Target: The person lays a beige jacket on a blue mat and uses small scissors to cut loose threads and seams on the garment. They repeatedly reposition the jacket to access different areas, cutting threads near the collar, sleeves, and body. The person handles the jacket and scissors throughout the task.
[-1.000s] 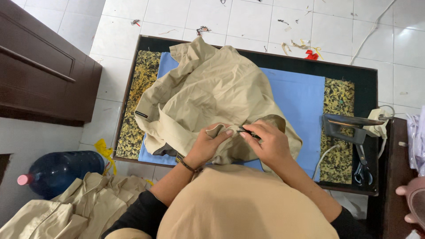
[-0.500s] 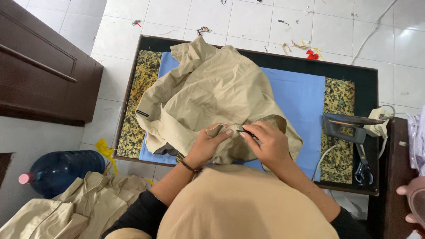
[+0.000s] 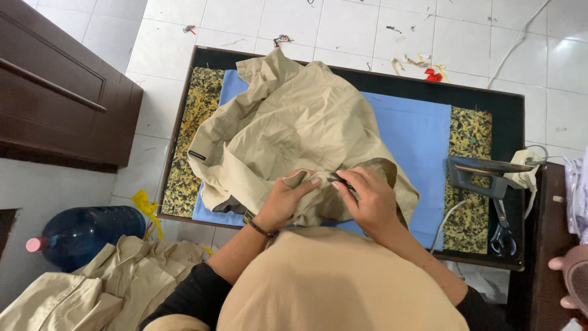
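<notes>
**Inspector A:** Starting at the centre of the frame, a crumpled beige garment [image 3: 294,132] is seen spread over a blue cloth [image 3: 416,132] on a dark-rimmed table [image 3: 511,104]. How are the hands placed?

**Inspector B:** The left hand [image 3: 285,199] is found at lower centre, fingers curled and pinched shut on a fold of the garment's near edge. A dark bracelet [image 3: 257,225] is worn at that wrist. The right hand [image 3: 370,199] is set just beside it, to the right, fingers closed round a small dark tool [image 3: 340,181], whose tip is laid against the same fold. What kind of tool it is cannot be told.

**Inspector A:** And the surroundings?

**Inspector B:** At the right of the frame, an iron [image 3: 484,175] is noted on a speckled pad [image 3: 468,135], with scissors [image 3: 503,233] lying below it. At lower left, a heap of further beige garments [image 3: 92,288] is recorded on the floor, near a blue water bottle [image 3: 86,233]. A dark wooden cabinet [image 3: 55,86] is seen at upper left. Scraps of thread, one of them red [image 3: 433,75], are scattered on the white tiles at the top. Another person's fingers [image 3: 560,265] are partly visible at the lower right edge.
</notes>
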